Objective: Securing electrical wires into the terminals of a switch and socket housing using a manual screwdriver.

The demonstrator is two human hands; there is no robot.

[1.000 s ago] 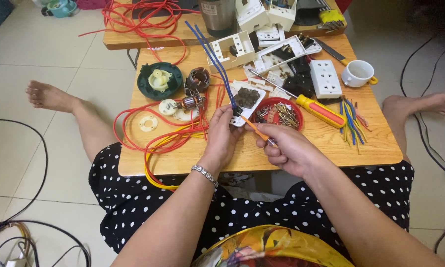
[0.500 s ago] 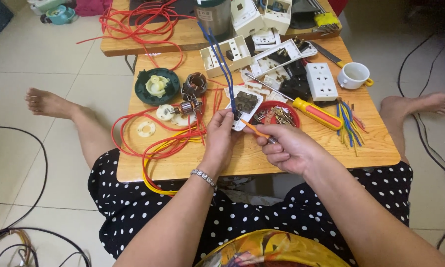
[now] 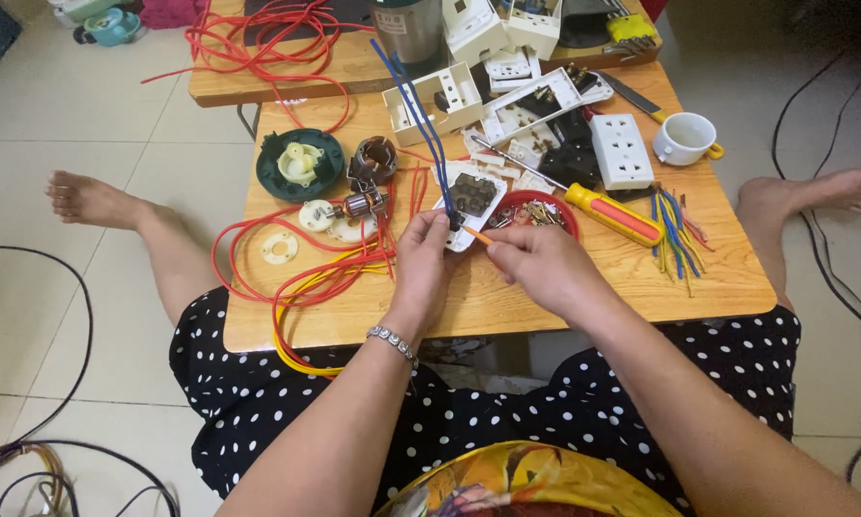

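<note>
We see a white socket plate [image 3: 471, 203] with a dark insert lying near the middle of the wooden worktop [image 3: 565, 297], a little toward its near edge. Two blue wires [image 3: 419, 110] rise from it and run toward the far edge. Our left hand [image 3: 423, 260] pinches the plate's left side, fingers closed on it. Our right hand [image 3: 543, 268] has its fingers closed on a small orange-handled tool [image 3: 478, 236] whose tip meets the plate.

Just behind the right hand sits a red dish of screws [image 3: 543, 211], and beside it a screwdriver [image 3: 611, 213] with a yellow and red handle. Toward the right edge lie loose coloured wire pieces [image 3: 675, 235], a white multi-socket block [image 3: 621, 150] and a white cup [image 3: 685, 140]. Red and yellow cables [image 3: 306, 278] loop over the left part and off the near edge, near a green round part [image 3: 299, 165] and a small motor rotor [image 3: 363, 204].
</note>
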